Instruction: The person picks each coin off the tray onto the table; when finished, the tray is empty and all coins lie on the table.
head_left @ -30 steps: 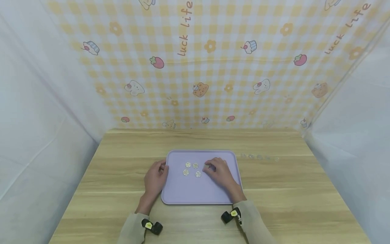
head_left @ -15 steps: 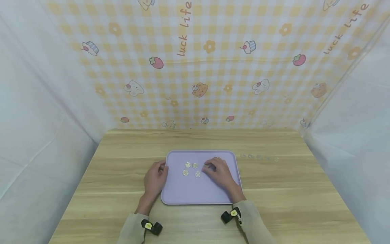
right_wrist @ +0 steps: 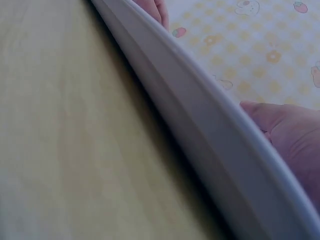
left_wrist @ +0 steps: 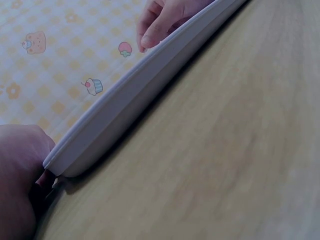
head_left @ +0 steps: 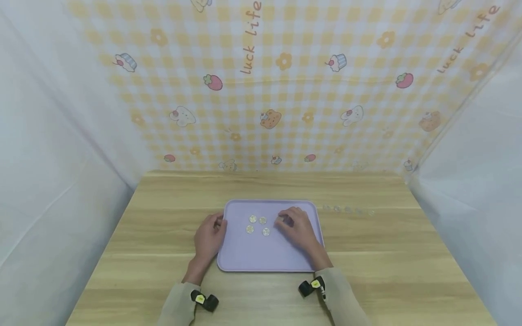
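A lilac tray (head_left: 265,258) lies on the wooden table with several small, round, gold-silver coins (head_left: 266,232) grouped left of its middle. My left hand (head_left: 209,237) holds the tray's left rim, its thumb along the edge and its other fingers curled. In the left wrist view, that hand (left_wrist: 20,170) sits right at the tray corner. Over the right half of the tray, my right hand (head_left: 299,228) brings thumb and index finger together around a small pale piece (head_left: 280,219). Its kind is mostly hidden by the fingers. The right wrist view shows only part of this hand (right_wrist: 295,135) beyond the rim.
Several clear round pieces (head_left: 348,209) lie in a row on the table to the right of the tray. A checked yellow cloth (head_left: 285,99) hangs behind the table, with white sheets (head_left: 469,181) at both sides.
My right hand has drawn slightly right, away from the coins, with its fingertips still together. The left hand and coins have kept their places; the head view has shifted a little.
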{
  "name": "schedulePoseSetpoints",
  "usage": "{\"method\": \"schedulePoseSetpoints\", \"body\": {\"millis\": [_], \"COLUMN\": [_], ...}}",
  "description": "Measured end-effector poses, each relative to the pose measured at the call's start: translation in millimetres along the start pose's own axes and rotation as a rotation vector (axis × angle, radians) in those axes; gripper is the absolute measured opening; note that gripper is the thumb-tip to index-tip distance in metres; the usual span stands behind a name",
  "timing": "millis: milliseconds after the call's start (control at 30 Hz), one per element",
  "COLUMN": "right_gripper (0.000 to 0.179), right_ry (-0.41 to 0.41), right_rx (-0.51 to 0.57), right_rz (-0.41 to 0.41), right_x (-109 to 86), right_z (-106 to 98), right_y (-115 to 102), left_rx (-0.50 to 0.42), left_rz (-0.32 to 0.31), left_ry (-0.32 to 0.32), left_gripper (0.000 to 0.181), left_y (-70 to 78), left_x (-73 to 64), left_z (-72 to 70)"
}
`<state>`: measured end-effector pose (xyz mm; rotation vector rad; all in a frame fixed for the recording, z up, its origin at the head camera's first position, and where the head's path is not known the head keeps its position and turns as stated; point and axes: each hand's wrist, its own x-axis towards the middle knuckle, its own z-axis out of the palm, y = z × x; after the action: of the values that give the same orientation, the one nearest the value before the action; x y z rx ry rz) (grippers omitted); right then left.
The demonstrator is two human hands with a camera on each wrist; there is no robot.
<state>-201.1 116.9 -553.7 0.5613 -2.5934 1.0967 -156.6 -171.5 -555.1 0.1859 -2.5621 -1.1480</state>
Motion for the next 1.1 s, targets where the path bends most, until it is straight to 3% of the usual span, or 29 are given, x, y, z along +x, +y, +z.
{"method": "schedulePoseSetpoints", "body": {"millis": [267, 467, 767, 1100], "right_gripper": [0.023, 0.023, 0.025, 0.03], "right_ry": [0.076, 0.089, 0.192, 0.189], "right_rx": [-0.041, -0.038, 0.058, 0.065], "right_rz": [0.023, 0.09, 0.178, 0.294], "right_x": [1.8, -0.7, -20.6, -37.4], "right_z": [-20, -38, -50, -75], "right_y": [14, 25, 53, 71], "left_rx": [0.002, 0.005, -0.002, -0.006], "left_rz": [0.009, -0.001, -0.006, -0.008], "left_ry": [0.001, -0.001, -0.009, -0.01], "left_gripper": [0.028, 0.029, 0.029, 0.029], "left_y": [1.0, 0.9, 0.6, 1.4], "left_x": [3.7, 3.1, 0.8, -0.4], "left_z": [-2.2, -2.0, -0.4, -0.1]}}
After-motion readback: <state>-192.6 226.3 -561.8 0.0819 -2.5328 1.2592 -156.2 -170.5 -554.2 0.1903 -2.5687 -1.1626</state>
